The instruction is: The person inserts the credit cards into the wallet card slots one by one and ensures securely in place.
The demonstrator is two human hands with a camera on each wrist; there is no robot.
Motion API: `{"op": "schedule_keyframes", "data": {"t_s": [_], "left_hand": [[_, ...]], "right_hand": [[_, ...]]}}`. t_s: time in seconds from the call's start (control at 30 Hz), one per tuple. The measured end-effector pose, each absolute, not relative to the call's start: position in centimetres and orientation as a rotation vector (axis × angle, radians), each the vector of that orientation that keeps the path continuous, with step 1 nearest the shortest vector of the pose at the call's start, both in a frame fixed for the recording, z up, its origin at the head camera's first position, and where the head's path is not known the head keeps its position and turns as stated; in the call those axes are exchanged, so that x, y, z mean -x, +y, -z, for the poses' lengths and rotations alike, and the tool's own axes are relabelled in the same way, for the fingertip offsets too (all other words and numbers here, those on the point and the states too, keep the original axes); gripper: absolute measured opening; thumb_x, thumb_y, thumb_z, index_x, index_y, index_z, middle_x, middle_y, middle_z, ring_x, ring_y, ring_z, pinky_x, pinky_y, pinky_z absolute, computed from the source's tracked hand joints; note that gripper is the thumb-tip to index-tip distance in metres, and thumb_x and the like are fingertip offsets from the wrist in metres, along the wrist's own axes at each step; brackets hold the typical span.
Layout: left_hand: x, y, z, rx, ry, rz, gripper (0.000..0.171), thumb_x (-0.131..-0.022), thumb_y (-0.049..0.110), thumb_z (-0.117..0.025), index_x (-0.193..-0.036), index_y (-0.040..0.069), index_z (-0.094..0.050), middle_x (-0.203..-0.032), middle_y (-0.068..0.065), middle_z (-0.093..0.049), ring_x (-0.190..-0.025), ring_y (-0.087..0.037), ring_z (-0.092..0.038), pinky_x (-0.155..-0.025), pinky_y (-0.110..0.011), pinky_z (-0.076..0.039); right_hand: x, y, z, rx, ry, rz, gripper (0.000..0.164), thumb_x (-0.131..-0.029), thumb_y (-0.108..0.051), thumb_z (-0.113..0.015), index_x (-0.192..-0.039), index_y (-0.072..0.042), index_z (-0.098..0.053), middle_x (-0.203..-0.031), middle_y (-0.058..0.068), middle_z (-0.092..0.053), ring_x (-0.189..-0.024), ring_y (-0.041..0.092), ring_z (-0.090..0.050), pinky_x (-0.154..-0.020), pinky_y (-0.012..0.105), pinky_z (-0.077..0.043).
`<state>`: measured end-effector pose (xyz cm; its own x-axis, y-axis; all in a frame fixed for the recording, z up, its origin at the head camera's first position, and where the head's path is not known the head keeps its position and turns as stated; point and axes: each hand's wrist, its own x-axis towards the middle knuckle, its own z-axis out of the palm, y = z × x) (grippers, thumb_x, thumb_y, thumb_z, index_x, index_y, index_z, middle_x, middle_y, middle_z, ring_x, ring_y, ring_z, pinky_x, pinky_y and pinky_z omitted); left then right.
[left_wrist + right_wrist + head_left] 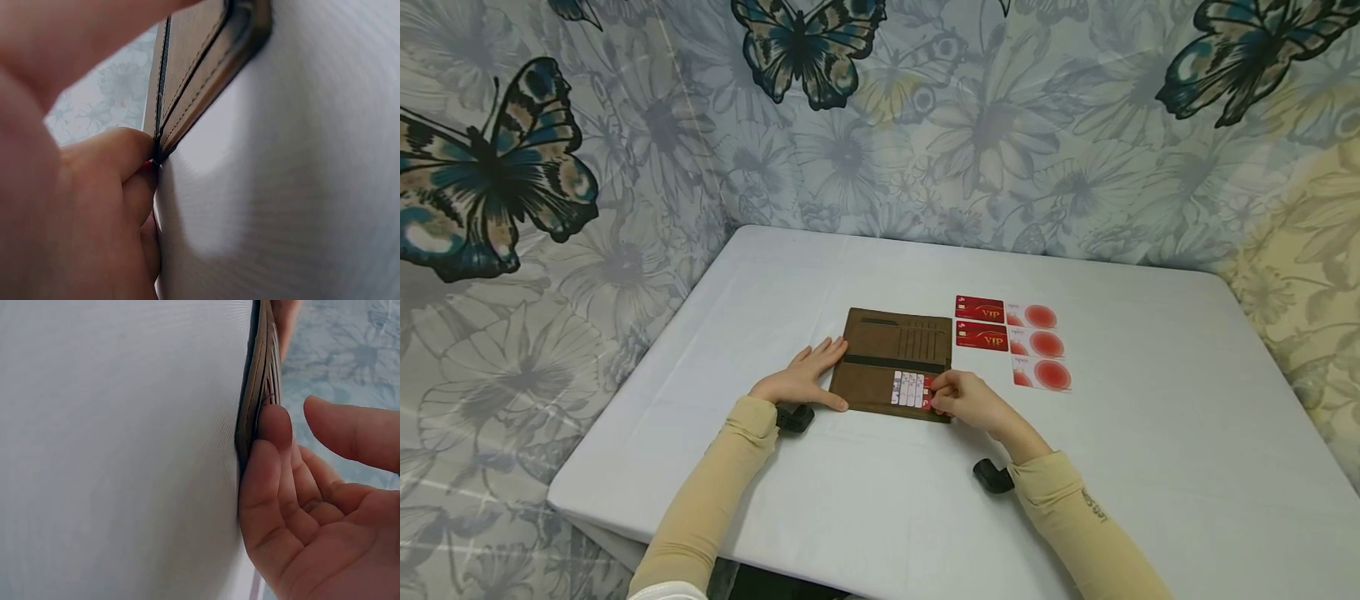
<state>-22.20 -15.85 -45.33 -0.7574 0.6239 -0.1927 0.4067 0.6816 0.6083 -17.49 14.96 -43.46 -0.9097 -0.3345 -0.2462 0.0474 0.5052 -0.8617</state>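
Note:
A brown bifold wallet [868,385] lies opened flat on the table. Several white card edges [907,389] and one red card [927,392] show in its near half, at the right. My left hand [799,382] rests at the wallet's left side, fingers spread and thumb at the near-left corner. My right hand [972,403] is at the wallet's right edge, its fingertips touching the red card. In the right wrist view the thumb stands apart from the fingers [259,472], which press at the wallet edge. How far the red card sits in its slot is hidden.
Right of the wallet lie two red VIP cards [980,309] and a column of three white cards with red circles [1047,343]. The white table [820,492] backs onto a flower-and-butterfly cloth [850,158]. Black wrist devices [994,477] hang near both wrists.

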Motion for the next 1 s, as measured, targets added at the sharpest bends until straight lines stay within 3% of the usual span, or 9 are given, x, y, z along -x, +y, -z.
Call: {"op": "schedule_keyframes", "data": {"t_s": [0.7, 1.0], "left_hand": [[22.1, -15.9, 45.1, -0.805, 2.500, -0.799, 0.108, -0.075, 0.044, -0.075, -0.149, 0.005, -0.006, -0.154, -0.008, 0.000, -0.139, -0.023, 0.006, -0.109, -0.046, 0.005], [22.1, -15.9, 45.1, -0.808, 2.493, -0.832, 0.109, -0.074, 0.044, -0.075, -0.149, 0.006, -0.006, -0.154, -0.007, 0.000, -0.139, -0.021, 0.006, -0.109, -0.044, 0.006]], "right_hand": [[17.3, 15.7, 43.4, 0.329, 2.205, 1.368, 0.039, -0.087, -0.003, -0.059, -0.122, 0.011, -0.050, -0.092, 0.009, -0.057, -0.084, 0.020, -0.051, -0.075, 0.029, -0.046], [16.7, 16.9, 43.1, 0.394, 2.187, 1.305, 0.053, -0.087, -0.022, -0.065, -0.129, 0.006, -0.049, -0.082, 0.007, -0.053, -0.079, 0.021, -0.050, -0.071, 0.033, -0.040]]}}
